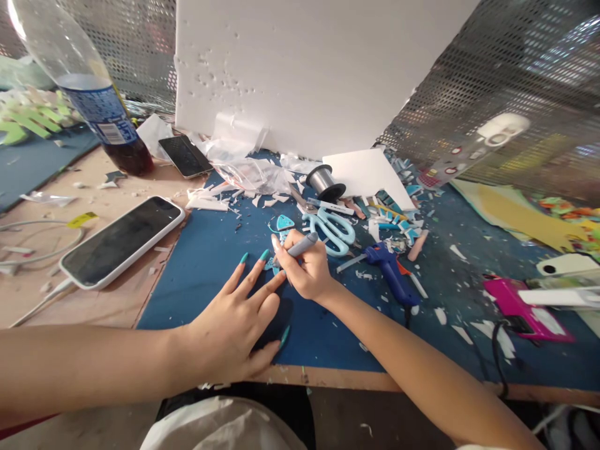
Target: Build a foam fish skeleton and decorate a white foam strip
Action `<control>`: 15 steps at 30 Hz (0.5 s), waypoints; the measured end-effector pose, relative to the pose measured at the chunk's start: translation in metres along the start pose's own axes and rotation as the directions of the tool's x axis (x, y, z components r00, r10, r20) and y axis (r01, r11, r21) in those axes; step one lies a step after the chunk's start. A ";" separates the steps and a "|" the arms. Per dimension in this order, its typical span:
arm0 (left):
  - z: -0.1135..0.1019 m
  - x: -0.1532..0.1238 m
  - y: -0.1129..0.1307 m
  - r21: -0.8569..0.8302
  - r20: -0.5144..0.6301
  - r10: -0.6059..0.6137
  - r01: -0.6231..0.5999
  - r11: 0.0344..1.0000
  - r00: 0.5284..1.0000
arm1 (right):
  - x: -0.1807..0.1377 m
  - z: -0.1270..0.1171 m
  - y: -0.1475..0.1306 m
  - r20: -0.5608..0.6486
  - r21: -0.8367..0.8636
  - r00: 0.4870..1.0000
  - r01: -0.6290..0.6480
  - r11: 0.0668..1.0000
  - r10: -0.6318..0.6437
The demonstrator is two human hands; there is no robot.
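Note:
My right hand point(304, 265) is closed around a grey pen-like tool point(304, 244), tilted with its tip end down by a small blue cut-out piece point(272, 265). Spread flat on the blue mat point(182, 281), my left hand point(239, 309) has its fingertips at the edge of that piece. Much of the piece is hidden under the fingers. Just beyond lies another blue shape point(284, 222) with a thin loop beside it. Light blue scissors point(330, 231) rest right behind my right hand. A dark blue glue gun point(391, 272) lies to the right.
White phone point(122, 242) on a cable and a dark phone point(185, 155) lie left, near a soda bottle point(100, 106). A wire spool point(325, 182), plastic bags point(250, 172) and scraps sit behind. A white foam board point(300, 69) stands at the back; a pink device point(527, 309) lies right.

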State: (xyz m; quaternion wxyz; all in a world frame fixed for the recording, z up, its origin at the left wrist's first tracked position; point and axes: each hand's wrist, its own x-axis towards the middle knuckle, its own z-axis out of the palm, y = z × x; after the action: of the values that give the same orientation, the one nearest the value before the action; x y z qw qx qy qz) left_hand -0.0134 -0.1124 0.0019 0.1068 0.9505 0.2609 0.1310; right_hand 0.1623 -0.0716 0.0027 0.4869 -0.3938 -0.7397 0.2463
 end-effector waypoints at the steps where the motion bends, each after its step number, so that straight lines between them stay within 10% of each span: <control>1: 0.000 0.000 0.000 0.001 0.002 -0.001 0.001 1.000 1.000 | 0.000 0.000 0.000 -0.002 0.005 1.000 0.000 1.000 0.000; 15: 0.000 -0.001 0.000 0.009 0.022 0.011 -0.011 1.000 1.000 | -0.002 -0.003 0.000 -0.010 0.017 1.000 -0.016 1.000 0.017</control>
State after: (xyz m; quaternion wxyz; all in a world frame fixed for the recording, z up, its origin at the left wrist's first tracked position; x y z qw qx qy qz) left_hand -0.0144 -0.1130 0.0014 0.1048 0.9537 0.2550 0.1199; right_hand 0.1651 -0.0731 0.0024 0.4920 -0.3969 -0.7318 0.2547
